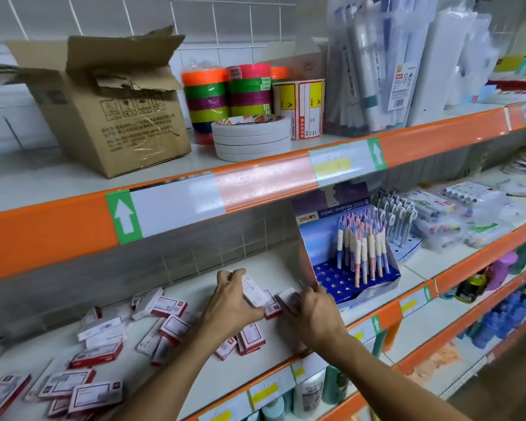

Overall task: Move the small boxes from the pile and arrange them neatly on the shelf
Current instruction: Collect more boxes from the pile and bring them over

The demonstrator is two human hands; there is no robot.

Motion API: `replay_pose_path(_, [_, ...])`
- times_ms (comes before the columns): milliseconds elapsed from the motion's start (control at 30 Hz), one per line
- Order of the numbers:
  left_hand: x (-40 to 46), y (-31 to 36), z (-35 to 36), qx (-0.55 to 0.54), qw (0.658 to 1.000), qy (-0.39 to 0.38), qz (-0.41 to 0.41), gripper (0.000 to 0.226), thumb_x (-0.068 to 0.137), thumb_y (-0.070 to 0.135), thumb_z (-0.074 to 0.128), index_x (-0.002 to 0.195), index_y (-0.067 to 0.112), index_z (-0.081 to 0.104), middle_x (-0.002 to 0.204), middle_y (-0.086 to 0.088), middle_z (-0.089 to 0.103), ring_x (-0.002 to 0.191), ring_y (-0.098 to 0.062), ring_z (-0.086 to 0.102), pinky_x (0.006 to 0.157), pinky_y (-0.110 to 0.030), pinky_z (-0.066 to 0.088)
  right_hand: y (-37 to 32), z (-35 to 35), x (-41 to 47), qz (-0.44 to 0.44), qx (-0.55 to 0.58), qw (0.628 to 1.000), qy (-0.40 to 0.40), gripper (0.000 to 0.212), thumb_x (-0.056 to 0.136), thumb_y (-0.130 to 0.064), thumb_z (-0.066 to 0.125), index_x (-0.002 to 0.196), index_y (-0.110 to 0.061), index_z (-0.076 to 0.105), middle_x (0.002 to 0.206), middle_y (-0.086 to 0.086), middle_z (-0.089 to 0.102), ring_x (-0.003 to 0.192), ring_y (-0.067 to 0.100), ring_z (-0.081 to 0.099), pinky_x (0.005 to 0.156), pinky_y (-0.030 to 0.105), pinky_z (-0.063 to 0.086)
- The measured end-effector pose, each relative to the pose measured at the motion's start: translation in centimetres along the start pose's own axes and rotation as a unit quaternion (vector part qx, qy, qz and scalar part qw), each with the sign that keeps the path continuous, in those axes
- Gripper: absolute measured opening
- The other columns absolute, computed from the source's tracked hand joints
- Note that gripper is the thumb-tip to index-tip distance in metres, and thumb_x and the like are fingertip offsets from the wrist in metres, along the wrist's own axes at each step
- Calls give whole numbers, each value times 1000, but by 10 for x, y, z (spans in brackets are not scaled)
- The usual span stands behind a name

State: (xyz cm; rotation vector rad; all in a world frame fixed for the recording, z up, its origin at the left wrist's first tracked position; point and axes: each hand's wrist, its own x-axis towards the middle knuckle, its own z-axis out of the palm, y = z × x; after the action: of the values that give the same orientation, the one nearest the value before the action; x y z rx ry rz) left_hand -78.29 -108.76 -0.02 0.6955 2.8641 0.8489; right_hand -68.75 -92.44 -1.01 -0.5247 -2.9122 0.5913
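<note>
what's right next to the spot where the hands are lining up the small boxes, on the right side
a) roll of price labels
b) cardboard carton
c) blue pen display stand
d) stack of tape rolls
c: the blue pen display stand sits on the same shelf, just right of the right hand and the small boxes gripped by the left hand.

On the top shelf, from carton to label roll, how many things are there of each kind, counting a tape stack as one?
Brown cardboard carton: 1
Bright coloured tape stacks: 3, one mostly hidden
White tape stack: 1
Yellow-and-red label roll: 1
Total: 6
</note>
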Motion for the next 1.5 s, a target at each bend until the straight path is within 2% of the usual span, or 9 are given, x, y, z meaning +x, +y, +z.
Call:
replay_pose_path(200, [-12, -17, -19, -6, 1000, 21, 5, 78, 70, 45, 81, 136, 29, 42, 127, 5, 35, 102, -12, 55, 84, -27, 51, -8, -2, 9, 5, 72, 997, 30, 32, 83, -30, 67, 106, -8, 64, 114, 15, 55, 103, 33, 55, 86, 32, 46])
replay_pose_path(300, [-19, -27, -27, -12, 999, 29, 2, 78, 70, 43, 82, 135, 30, 41, 128, 5, 37, 110, -14, 51, 87, -27, 47, -18, -4, 12, -1, 77, 997, 24, 42, 83, -42, 70, 113, -13, 62, 113, 10, 54, 100, 27, 56, 87, 34, 50])
replay_pose_path(433, [-29, -43, -38, -12, 999, 48, -4, 76, 72, 43, 82, 134, 29, 40, 125, 6, 41, 112, -14, 50, 81, -27, 47, -35, 0, 15, -16, 115, 993, -7, 36, 83, -47, 71, 101, -17, 61, 99, 2, 67, 85, 17, 67, 77, 35, 59])
replay_pose_path(633, [-50, -71, -60, -13, 998, 59, -30, 75, 75, 40, 82, 134, 26, 39, 124, 5, 46, 88, -10, 61, 58, -25, 56, -68, 8, 13, -52, 156, 986, -37, 29, 79, -26, 75, 104, -15, 65, 95, -2, 69, 69, 4, 58, 50, 7, 42])
replay_pose_path(767, [-67, -89, -76, -11, 996, 79, -46, 77, 71, 46, 82, 132, 27, 40, 117, 8, 47, 94, -8, 56, 56, -19, 51, -93, 16, 12, -91, 163, 982, -28, 32, 78, -33, 76, 107, -22, 66, 99, -5, 71, 72, 5, 55, 52, 8, 39])
replay_pose_path(867, [-81, -104, -86, 1, 993, 105, -57, 75, 70, 48, 82, 130, 26, 43, 118, 6, 53, 107, -12, 53, 73, -21, 42, -114, 23, 12, -122, 167, 977, -48, 36, 81, -31, 74, 115, -22, 63, 106, -6, 69, 81, 8, 55, 52, 7, 38])
replay_pose_path(1100, [-119, -128, -105, -3, 981, 151, -125, 70, 72, 52, 79, 127, 25, 45, 116, 6, 55, 104, -12, 56, 85, -31, 50, -154, 35, 10, -186, 228, 949, -110, 26, 82, -25, 76, 101, -29, 58, 94, -8, 66, 69, -5, 59, 52, 6, 44])
replay_pose_path(1267, [-144, -136, -113, 23, 966, 182, -180, 73, 74, 51, 78, 133, 28, 41, 122, 10, 51, 107, -8, 51, 76, -24, 39, -174, 41, 8, -249, 223, 933, -136, 33, 81, -13, 72, 110, -26, 65, 105, -4, 71, 80, 3, 65, 63, 12, 53])
replay_pose_path(1500, [-197, -151, -114, -14, 943, 221, -248, 78, 72, 48, 82, 135, 26, 41, 122, 8, 54, 114, -10, 54, 86, -24, 49, -212, 64, -12, -330, 230, 895, -191, 39, 83, -32, 76, 120, -28, 63, 105, -14, 67, 80, -2, 63, 66, 8, 50])
